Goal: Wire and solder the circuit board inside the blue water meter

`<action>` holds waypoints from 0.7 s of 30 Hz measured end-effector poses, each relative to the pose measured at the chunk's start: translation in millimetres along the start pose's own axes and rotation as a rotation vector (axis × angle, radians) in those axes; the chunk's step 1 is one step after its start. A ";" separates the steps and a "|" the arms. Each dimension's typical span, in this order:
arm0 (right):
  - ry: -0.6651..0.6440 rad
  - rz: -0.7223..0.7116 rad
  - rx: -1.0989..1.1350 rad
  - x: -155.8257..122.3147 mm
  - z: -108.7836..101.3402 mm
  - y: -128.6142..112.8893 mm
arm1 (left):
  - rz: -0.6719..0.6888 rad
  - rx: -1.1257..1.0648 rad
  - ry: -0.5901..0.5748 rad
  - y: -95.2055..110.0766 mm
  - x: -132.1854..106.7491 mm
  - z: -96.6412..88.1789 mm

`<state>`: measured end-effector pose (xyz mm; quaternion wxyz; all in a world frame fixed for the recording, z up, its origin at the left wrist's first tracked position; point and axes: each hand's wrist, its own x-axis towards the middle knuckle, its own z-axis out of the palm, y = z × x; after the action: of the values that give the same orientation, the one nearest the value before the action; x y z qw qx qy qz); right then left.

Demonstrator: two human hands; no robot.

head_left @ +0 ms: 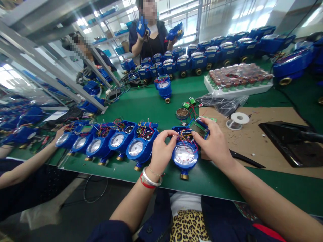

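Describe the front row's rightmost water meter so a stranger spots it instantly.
Along the green table's near edge runs a row of blue water meters. Go to its right end, beside the brown cardboard. Only that water meter has the wearer's left hand at its wires and right hand holding a circuit board.

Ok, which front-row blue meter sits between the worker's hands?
The rightmost meter in that row, between the left hand and the right hand; the other five all sit left of the left hand.

Around me is a factory workshop: blue meters line the green table, co-workers handle more around it, metal shelves stand beyond it.
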<state>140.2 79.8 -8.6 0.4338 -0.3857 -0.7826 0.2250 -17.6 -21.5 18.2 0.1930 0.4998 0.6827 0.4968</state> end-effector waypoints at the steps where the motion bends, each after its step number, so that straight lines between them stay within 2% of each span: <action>1: -0.002 0.006 -0.002 0.1 -0.2 0.0 | 0.007 0.018 -0.007 1.3 0.4 0.0; 6: 0.004 -0.002 -0.016 0.5 -1.9 0.1 | 0.089 0.104 -0.067 10.0 -0.2 0.9; 11: -0.031 -0.015 -0.007 0.1 -2.9 1.2 | 0.133 0.080 -0.149 17.2 0.2 6.9; 14: -0.038 -0.033 -0.024 -0.6 -5.3 -1.3 | 0.092 0.095 -0.134 20.6 3.0 12.9; 21: 0.078 -0.120 -0.100 -4.6 -14.4 -13.8 | 0.021 -0.021 -0.082 19.0 7.5 18.4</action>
<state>148.4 68.0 6.1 0.4567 -0.3677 -0.7971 0.1441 2.5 -5.9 28.6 0.2207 0.5248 0.6638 0.4850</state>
